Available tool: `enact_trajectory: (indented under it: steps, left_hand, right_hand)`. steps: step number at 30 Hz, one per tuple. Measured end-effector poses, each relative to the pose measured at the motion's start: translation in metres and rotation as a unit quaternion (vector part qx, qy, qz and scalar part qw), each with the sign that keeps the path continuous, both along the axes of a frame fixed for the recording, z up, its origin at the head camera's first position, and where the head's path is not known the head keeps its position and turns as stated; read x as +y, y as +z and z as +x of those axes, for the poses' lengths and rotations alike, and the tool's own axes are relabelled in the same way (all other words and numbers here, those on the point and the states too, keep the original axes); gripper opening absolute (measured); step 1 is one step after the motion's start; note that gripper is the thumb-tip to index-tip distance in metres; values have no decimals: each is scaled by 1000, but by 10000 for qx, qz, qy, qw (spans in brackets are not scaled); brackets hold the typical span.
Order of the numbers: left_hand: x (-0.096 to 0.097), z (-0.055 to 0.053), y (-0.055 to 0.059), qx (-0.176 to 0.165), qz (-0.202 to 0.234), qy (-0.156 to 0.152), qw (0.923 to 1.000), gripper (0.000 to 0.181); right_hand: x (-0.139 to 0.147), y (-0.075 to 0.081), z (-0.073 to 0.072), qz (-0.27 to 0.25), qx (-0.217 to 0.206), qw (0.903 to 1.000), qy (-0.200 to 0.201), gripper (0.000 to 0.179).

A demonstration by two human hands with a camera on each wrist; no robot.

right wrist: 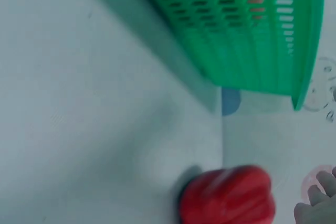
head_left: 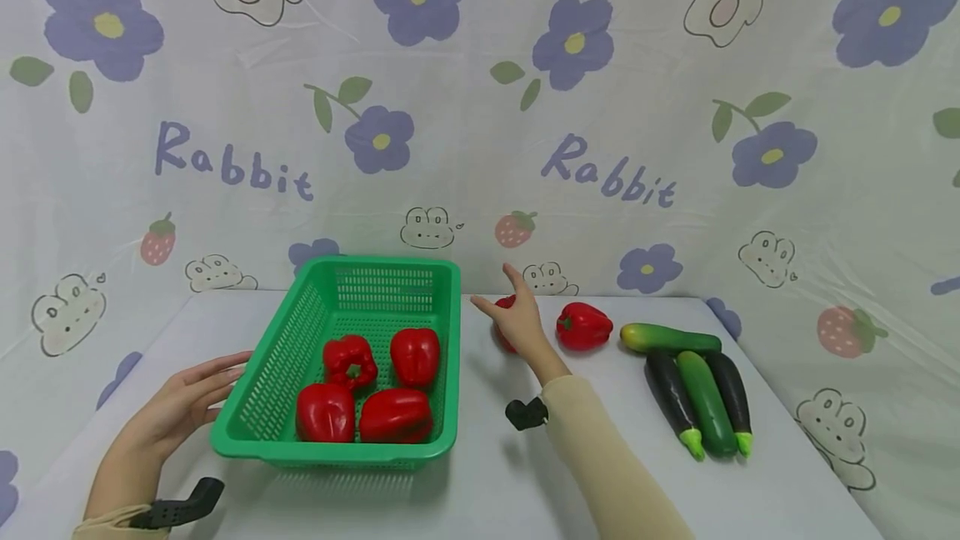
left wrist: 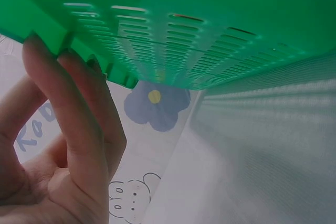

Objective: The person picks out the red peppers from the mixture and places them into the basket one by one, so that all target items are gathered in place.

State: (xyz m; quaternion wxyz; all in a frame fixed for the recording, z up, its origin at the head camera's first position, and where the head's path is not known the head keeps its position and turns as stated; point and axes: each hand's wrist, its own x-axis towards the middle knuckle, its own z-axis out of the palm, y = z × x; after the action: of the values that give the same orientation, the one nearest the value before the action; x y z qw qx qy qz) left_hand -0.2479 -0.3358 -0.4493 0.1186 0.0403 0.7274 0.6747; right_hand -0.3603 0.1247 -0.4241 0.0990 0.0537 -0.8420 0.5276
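Observation:
A green plastic basket [head_left: 452,357] holds several red bell peppers [head_left: 396,417]. My left hand [head_left: 183,407] is at the basket's left side, with its fingers loosely bent; in the left wrist view the fingertips [left wrist: 37,45] touch the basket's rim. Right of the basket, my right hand [head_left: 522,325] reaches over a red bell pepper [head_left: 504,342], thumb and finger spread apart. The hand partly hides that pepper in the head view. In the right wrist view the pepper [right wrist: 228,198] lies near the fingers, with a gap between them.
Another red bell pepper [head_left: 584,327] lies to the right. Beyond it are a yellow-green zucchini [head_left: 667,338], a dark green zucchini [head_left: 707,402] and two eggplants [head_left: 672,394] on the white table [head_left: 510,482]. A printed cloth [head_left: 480,140] hangs behind.

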Motion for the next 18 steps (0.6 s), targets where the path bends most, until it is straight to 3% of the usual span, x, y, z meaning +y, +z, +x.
enact_trajectory:
  steps: [10, 18]
  left_hand:
    - [0, 0, 1, -3, -80, 3, 10000, 28]
    - [1, 0, 1, -6, -75, 118, 9999, 26]
  right_hand:
    - [16, -26, -5, 80, -485, 9972, -565, 86]
    - [24, -42, -2, -228, -633, 9956, -650, 87]
